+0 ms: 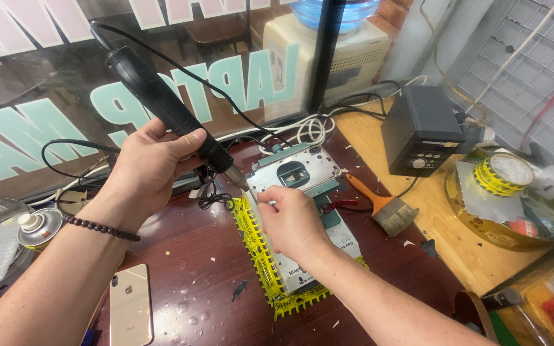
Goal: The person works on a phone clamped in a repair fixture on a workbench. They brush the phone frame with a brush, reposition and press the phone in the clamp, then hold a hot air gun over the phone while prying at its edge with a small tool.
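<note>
**A:** What has the person got in hand?

**B:** The left hand [152, 170] is wrapped shut around the black handle of a hot-air gun [165, 102], its metal nozzle angled down toward four o'clock, just beside the phone housing [295, 172]. The right hand [290, 221] is pinched closed at the housing's near left corner; something thin seems to sit between the fingertips, but it is too small to identify.

**B:** The housing lies clamped on a repair fixture [338, 234] at the centre of the dark red table [187, 295].

**A:** How would those handle?

**B:** The gun looks light and stiff, and its handle is the safe place to hold, since the nozzle is probably hot. Its cord trails off to ten o'clock. The housing appears thin and rigid, likely easy to bend or scratch, so the edges are the sensible hold.

**A:** Any packages or signs?

**B:** Yellow tape with black marks [261, 256] edges the fixture from eleven o'clock round to six. A matching yellow tape roll [504, 173] sits at three o'clock in a glass bowl. Large pale teal letters [251, 80] run across the window at twelve o'clock. A spray can [36, 225] stands at nine, a gold smartphone [129, 301] lies at seven, and an orange-handled brush [383, 205] and a black station box [421, 131] are toward two.
</note>
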A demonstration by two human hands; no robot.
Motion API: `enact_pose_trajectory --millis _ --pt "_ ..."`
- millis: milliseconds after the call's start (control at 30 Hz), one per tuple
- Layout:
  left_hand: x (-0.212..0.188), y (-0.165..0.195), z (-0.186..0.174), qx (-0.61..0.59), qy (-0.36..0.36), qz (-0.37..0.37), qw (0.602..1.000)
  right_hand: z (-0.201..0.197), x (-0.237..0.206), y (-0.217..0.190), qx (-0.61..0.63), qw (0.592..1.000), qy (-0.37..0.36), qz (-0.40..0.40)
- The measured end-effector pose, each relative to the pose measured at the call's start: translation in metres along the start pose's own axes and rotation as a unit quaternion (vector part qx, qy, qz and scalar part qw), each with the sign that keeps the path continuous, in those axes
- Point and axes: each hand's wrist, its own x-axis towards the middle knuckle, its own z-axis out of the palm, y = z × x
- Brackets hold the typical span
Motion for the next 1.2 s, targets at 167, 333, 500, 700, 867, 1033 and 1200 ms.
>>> enact_pose_trajectory --millis 167,333,500,700,867,1033,1200 --pt "-0.002 -0.002 -0.003 -0.001 -0.003 0.015 1.0 -0.002 0.002 0.003 -0.019 1.0 0.003 -0.001" --pt "-0.003 0.004 -0.012 -0.01 0.0 0.01 1.0 -0.007 0.005 0.001 -0.001 1.0 -0.005 0.021" --pt "-0.005 0.004 -0.011 -0.011 0.011 0.015 1.0 -0.013 0.01 -0.005 -0.02 0.995 -0.03 0.096" --pt "-0.008 0.01 -0.006 0.024 0.022 0.009 0.999 -0.015 0.01 -0.013 -0.047 0.993 -0.044 0.103" --pt "-0.009 0.011 -0.003 0.02 0.011 0.016 1.0 -0.017 0.009 -0.017 -0.041 0.994 -0.05 0.093" --pt "-0.009 0.009 -0.005 0.003 0.006 0.013 1.0 -0.017 0.009 -0.018 -0.044 0.992 -0.053 0.104" --pt "-0.006 0.007 -0.004 0.005 0.004 0.02 1.0 -0.011 0.008 -0.019 -0.036 0.993 -0.034 0.109"
